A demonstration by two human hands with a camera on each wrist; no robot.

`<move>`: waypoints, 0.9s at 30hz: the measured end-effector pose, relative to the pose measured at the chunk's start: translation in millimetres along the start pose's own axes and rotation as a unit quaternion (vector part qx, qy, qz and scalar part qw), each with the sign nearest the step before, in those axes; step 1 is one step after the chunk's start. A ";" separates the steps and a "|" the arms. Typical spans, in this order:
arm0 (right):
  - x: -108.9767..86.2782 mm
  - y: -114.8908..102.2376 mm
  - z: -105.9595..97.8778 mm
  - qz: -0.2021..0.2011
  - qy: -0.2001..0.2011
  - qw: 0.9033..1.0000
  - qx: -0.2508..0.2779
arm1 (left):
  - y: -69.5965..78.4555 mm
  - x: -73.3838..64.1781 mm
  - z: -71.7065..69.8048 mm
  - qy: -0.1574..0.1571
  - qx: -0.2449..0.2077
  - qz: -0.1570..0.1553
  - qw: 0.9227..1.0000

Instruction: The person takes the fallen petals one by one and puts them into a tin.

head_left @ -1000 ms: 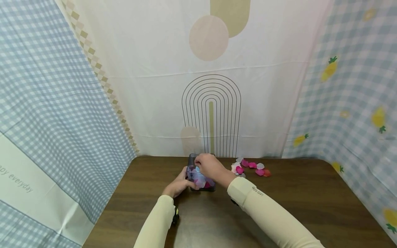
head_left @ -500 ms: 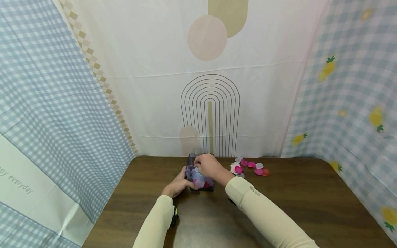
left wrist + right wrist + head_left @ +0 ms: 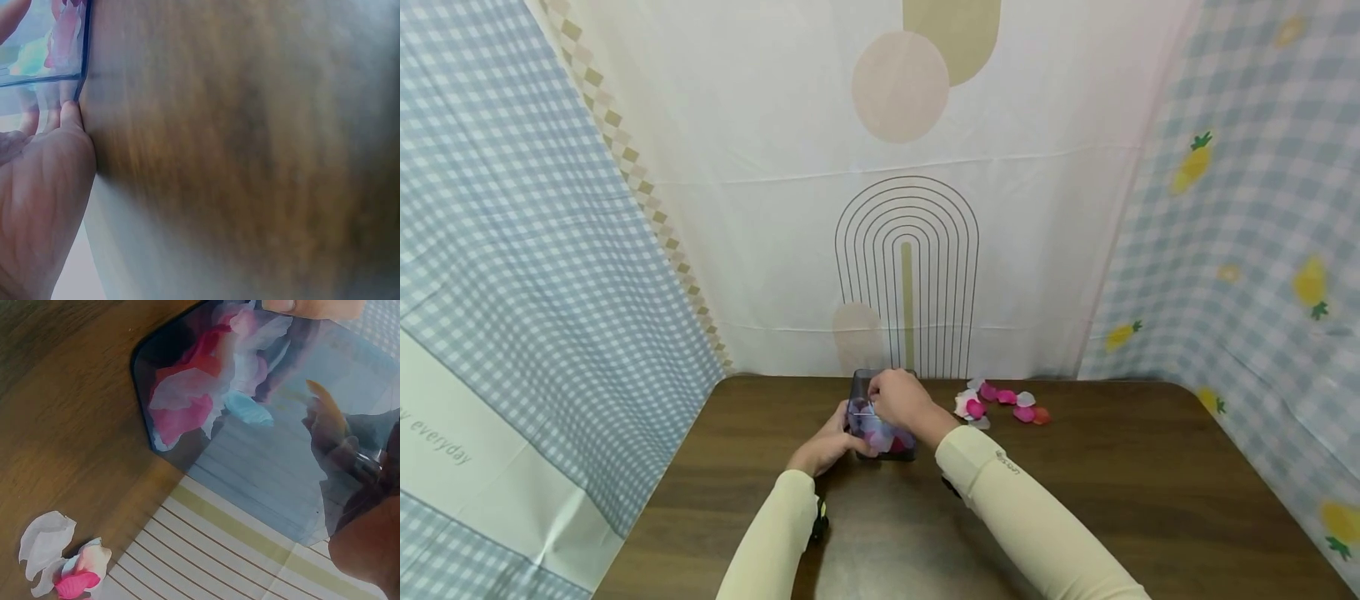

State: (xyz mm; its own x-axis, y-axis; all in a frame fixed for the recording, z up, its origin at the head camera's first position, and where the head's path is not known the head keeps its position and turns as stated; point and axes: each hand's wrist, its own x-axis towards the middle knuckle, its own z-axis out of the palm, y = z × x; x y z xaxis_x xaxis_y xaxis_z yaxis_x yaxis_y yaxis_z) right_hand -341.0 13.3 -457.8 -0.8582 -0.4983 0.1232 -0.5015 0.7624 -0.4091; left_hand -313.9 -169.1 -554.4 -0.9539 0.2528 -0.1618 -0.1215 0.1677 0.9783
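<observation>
From above, the head view faces the far edge of the surface — both wrist views, close in, share the box.

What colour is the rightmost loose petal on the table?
The rightmost loose petal is orange-red; it shows best in the head view.

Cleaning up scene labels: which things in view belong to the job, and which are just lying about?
Job: clear container; petals inside it; probably the loose petals to its right.
Just around: wooden table; white printed cloth; checked side cloths.
</observation>
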 end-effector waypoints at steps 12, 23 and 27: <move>0.6 -3.1 4.8 0.019 0.003 1.000 -0.020 | 2.6 -2.4 -1.2 -0.025 -0.015 -0.002 1.000; 1.5 -0.2 5.2 -0.010 0.001 0.999 -0.033 | 6.8 -2.3 0.5 -0.038 -0.018 -0.002 0.999; -0.2 -1.1 5.2 -0.009 0.001 1.000 -0.028 | 4.7 -2.7 0.1 -0.039 -0.019 -0.006 0.999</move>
State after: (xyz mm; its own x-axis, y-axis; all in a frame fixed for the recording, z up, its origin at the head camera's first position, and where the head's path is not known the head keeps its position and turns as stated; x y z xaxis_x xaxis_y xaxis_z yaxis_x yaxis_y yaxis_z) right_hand -339.7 10.4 -462.2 -0.8486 -0.5124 0.1316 -0.5230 0.7750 -0.3548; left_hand -311.9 -168.8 -549.4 -0.9285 0.3242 -0.1813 -0.1441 0.1355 0.9802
